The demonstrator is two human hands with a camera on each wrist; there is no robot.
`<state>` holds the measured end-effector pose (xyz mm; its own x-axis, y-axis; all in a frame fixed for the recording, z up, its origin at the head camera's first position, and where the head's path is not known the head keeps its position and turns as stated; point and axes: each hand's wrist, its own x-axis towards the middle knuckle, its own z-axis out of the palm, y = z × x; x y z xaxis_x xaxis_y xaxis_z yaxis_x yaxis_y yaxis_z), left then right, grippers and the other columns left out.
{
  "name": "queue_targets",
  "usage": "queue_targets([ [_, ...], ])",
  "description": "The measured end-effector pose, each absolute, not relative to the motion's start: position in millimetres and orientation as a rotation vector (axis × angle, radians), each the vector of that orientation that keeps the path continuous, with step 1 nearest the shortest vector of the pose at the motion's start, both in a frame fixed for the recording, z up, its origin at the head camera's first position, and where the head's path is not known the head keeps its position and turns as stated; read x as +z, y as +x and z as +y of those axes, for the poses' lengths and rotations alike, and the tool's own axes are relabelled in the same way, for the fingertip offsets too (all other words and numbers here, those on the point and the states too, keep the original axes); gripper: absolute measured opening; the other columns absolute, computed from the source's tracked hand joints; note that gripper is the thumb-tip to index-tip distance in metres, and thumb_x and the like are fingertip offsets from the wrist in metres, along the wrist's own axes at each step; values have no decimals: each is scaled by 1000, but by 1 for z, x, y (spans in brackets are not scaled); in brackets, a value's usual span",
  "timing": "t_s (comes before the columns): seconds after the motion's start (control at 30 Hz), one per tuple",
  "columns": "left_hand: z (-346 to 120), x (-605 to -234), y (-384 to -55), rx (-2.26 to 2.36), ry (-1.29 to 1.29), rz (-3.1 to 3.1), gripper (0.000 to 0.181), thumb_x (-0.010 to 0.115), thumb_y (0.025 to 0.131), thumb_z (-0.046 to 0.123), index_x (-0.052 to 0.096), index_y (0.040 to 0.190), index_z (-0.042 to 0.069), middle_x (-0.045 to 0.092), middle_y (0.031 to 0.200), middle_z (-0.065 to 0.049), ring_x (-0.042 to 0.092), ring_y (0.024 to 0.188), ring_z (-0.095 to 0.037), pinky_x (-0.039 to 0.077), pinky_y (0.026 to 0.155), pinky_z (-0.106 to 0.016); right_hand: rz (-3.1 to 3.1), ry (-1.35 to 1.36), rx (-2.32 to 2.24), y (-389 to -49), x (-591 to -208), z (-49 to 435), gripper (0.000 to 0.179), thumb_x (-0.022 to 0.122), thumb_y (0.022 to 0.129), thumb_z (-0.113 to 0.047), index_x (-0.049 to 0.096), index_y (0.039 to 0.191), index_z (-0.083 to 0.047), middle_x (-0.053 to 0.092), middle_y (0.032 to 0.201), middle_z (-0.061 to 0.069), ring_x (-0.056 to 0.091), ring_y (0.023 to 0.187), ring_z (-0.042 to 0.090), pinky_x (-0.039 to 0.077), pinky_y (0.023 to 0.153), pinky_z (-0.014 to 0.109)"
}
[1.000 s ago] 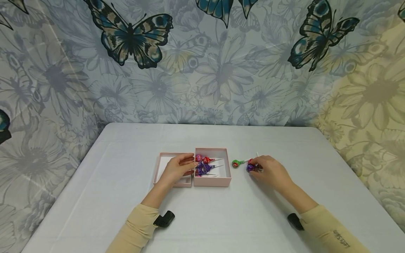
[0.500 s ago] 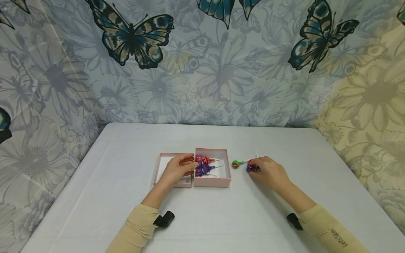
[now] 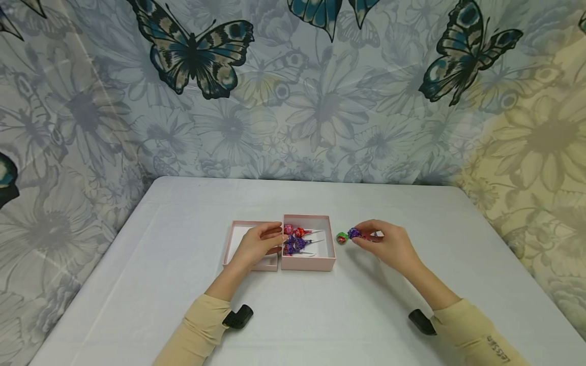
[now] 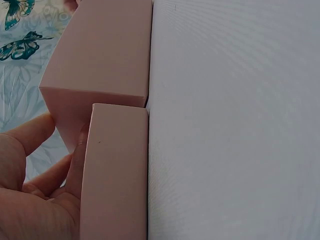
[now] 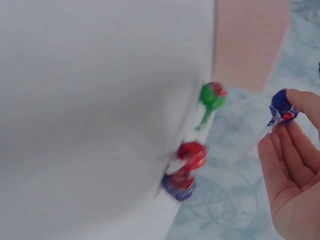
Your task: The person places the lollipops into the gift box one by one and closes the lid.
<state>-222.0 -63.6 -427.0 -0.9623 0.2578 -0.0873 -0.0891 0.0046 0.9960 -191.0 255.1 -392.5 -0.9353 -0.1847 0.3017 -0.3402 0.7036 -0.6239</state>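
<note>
My right hand (image 3: 384, 244) pinches a purple-wrapped lollipop (image 5: 283, 106) between thumb and fingers, its white stick trailing below in the right wrist view. Beneath and beside it lie a green lollipop (image 3: 342, 238), a red lollipop (image 5: 192, 155) and another purple-blue one (image 5: 179, 187). My left hand (image 3: 260, 243) reaches over the box lid (image 3: 227, 243), fingers extended. One fingertip touches the rim of the pink box (image 3: 308, 263), and the others lie along its left wall in the left wrist view. Inside the box, several red and purple lollipops (image 3: 295, 244) lie with sticks pointing right.
The lid lies directly left of the box, both on a white-covered table (image 3: 192, 203). Behind the table hangs a cloth (image 3: 320, 112) printed with butterflies and flowers. Black wrist cameras (image 3: 238, 316) sit at both sleeves.
My right hand has lifted the purple lollipop and moved it slightly left, over the green lollipop. The left hand stays at the box's edge.
</note>
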Motion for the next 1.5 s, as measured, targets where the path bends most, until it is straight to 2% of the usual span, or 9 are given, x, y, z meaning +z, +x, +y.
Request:
queue_targets([
  [0.13, -64, -428, -222, 2051, 175, 2037, 48, 67, 92, 6, 52, 136, -5, 57, 130, -25, 60, 114, -34, 58, 85, -40, -2716, 275, 1202, -190, -383, 247, 30, 79, 83, -37, 73, 104, -17, 70, 94, -3, 62, 86, 12, 56, 77, 18],
  [0.23, -63, -427, -221, 2045, 167, 2046, 48, 68, 91, 6, 52, 135, -5, 58, 129, -24, 62, 112, -33, 58, 84, -39, -2730, 204, 1305, -191, -376, 238, 35, 77, 84, -42, 73, 108, -18, 70, 97, -2, 61, 91, 14, 55, 79, 21],
  [0.47, -63, -428, -221, 2055, 148, 2041, 48, 68, 91, 5, 53, 135, -6, 59, 128, -23, 63, 109, -30, 58, 83, -38, -2663, 138, 1693, -194, -369, 214, 41, 76, 86, -35, 68, 118, -10, 68, 110, 3, 60, 104, 21, 53, 85, 34],
  [0.63, -63, -429, -222, 2054, 158, 2041, 48, 68, 92, 5, 52, 135, -7, 57, 128, -25, 63, 109, -32, 58, 84, -39, -2639, 166, 1823, -199, -371, 196, 39, 77, 86, -31, 68, 117, -9, 69, 105, 5, 62, 98, 24, 57, 75, 36],
  [0.7, -63, -429, -222, 2046, 156, 2047, 48, 68, 92, 6, 52, 135, -5, 57, 129, -24, 62, 111, -32, 58, 85, -39, -2670, 196, 1786, -202, -372, 190, 39, 77, 85, -34, 69, 116, -12, 69, 103, 4, 63, 97, 23, 56, 72, 37],
  [0.83, -62, -429, -221, 2034, 157, 2056, 47, 68, 92, 7, 52, 136, -4, 58, 129, -22, 61, 112, -32, 58, 85, -37, -2741, 301, 1677, -207, -377, 179, 36, 78, 83, -38, 71, 112, -17, 69, 99, 1, 61, 99, 20, 54, 75, 37],
  [1.0, -62, -429, -222, 2027, 172, 2054, 49, 68, 92, 9, 52, 136, -4, 58, 130, -22, 61, 113, -32, 58, 85, -36, -2826, 428, 1550, -210, -381, 171, 27, 79, 83, -31, 73, 107, -19, 70, 94, -2, 62, 92, 21, 53, 67, 34],
  [1.33, -64, -427, -222, 2034, 176, 2052, 48, 68, 92, 9, 52, 136, -4, 57, 130, -23, 61, 114, -33, 58, 84, -37, -2953, 927, 1010, -217, -379, 160, 19, 79, 83, -18, 73, 100, -11, 68, 84, -6, 60, 75, 7, 54, 63, 23],
  [1.5, -65, -427, -222, 2042, 184, 2049, 48, 68, 92, 9, 52, 135, -5, 56, 131, -25, 60, 115, -35, 58, 85, -39, -3055, 1041, 864, -225, -378, 153, 16, 79, 83, -14, 73, 96, -8, 68, 85, -5, 58, 73, 5, 53, 64, 19],
])
